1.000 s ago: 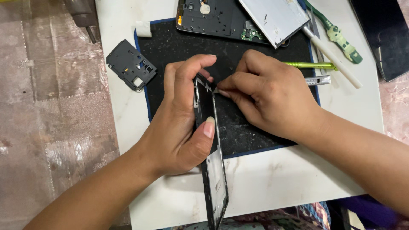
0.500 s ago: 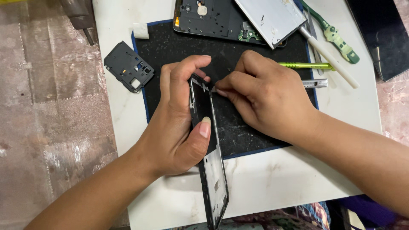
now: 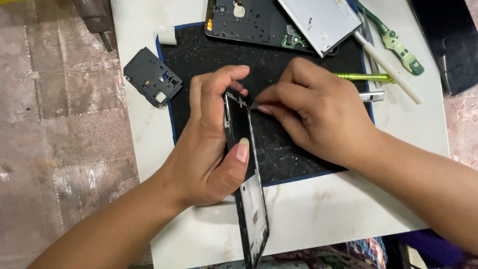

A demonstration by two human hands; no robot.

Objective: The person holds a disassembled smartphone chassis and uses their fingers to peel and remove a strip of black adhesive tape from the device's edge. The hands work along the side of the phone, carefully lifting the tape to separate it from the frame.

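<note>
My left hand [image 3: 211, 149] grips a black phone frame [image 3: 247, 194], held on edge above the black work mat [image 3: 294, 149], thumb across its face and fingers curled over its top. My right hand [image 3: 318, 117] pinches a small thin dark tool or piece against the frame's top edge; what it holds is too small to name. Both hands meet at the frame's upper end.
A black inner cover plate [image 3: 152, 77] lies at the mat's left edge on the white table [image 3: 323, 214]. An opened phone body [image 3: 254, 22] and a grey panel [image 3: 321, 20] lie at the back. A green-handled tool [image 3: 363, 77], white stick [image 3: 388, 69], green pry tool [image 3: 396, 42] sit right.
The view has drifted slightly; both hands stay at the frame's top edge with hardly any movement.
</note>
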